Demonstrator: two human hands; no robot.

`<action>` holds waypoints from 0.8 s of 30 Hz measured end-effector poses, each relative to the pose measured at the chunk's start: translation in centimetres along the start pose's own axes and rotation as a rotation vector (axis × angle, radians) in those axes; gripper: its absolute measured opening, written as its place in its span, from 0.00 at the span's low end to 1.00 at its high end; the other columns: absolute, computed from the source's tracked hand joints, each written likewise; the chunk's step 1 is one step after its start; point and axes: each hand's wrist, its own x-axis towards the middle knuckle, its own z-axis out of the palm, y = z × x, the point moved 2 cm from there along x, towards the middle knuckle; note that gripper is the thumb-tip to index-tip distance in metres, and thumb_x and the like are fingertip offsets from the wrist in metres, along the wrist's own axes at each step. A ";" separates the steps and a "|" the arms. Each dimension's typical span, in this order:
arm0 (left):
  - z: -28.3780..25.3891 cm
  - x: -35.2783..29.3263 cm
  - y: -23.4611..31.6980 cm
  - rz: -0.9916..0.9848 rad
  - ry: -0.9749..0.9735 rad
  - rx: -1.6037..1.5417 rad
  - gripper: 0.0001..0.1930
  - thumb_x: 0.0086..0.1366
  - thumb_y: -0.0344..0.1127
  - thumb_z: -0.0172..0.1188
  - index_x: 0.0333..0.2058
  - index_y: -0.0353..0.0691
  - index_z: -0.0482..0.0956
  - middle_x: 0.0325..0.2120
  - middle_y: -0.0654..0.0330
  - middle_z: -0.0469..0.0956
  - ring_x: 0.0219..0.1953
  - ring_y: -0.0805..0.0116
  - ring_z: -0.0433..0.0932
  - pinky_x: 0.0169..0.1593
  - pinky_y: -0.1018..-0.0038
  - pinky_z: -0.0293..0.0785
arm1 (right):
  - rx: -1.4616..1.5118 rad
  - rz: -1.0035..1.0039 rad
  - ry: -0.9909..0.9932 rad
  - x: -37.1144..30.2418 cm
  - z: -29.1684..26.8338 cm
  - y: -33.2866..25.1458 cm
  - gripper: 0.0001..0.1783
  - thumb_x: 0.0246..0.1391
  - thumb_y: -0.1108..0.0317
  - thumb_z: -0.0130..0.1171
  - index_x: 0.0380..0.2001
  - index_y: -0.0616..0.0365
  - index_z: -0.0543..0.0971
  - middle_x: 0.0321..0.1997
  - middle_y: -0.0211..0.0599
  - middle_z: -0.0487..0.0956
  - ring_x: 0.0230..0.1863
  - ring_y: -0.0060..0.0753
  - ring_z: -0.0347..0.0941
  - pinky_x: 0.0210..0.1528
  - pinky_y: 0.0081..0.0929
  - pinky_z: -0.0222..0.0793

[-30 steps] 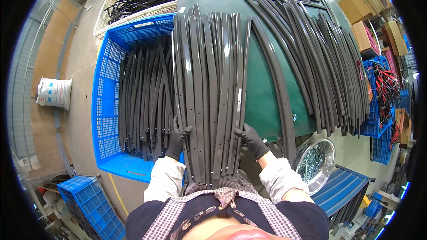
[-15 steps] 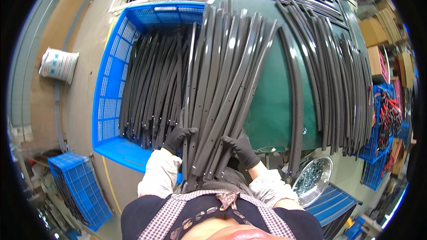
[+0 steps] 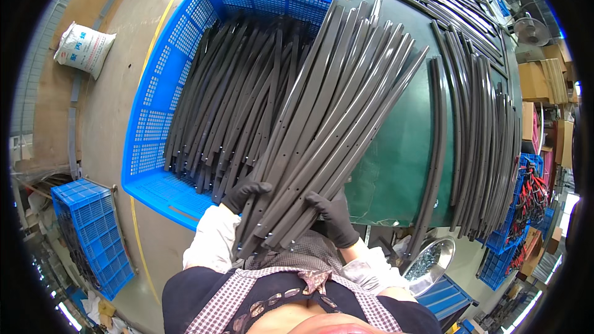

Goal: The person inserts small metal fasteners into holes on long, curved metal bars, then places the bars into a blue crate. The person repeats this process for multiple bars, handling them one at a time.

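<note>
A thick bundle of long dark grey, slightly curved strips [image 3: 328,124] with small holes lies slantwise in front of me, its far ends leaning right. My left hand [image 3: 244,193], in a black glove, is closed round the bundle's left side near its lower ends. Gripping the right side is my right hand [image 3: 334,213], gloved too, thumb laid over the strips. To the left stands a blue perforated plastic crate [image 3: 151,130] holding many similar strips [image 3: 229,99]. The bundle overlaps the crate's right part and hides its right wall.
On the green tabletop [image 3: 387,188] to the right lie more strips [image 3: 479,148], with a separate pair [image 3: 435,142] nearer me. A metal bowl of small hardware [image 3: 433,263] sits below the table's near edge. Another blue crate [image 3: 93,235] and a white sack [image 3: 85,49] are at left.
The bundle's far ends have swung right and its near ends slightly left, so it slants more. More strips in the crate show. Both hands keep their grip; the whole view has shifted somewhat.
</note>
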 end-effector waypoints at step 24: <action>-32.7 3.1 -1.1 0.006 0.411 1.074 0.46 0.63 0.63 0.57 0.69 0.38 0.55 0.69 0.42 0.55 0.71 0.49 0.56 0.71 0.61 0.52 | -0.892 -0.654 -0.310 10.6 12.0 2.4 0.39 0.55 0.55 0.66 0.65 0.60 0.64 0.70 0.62 0.60 0.73 0.58 0.55 0.71 0.46 0.54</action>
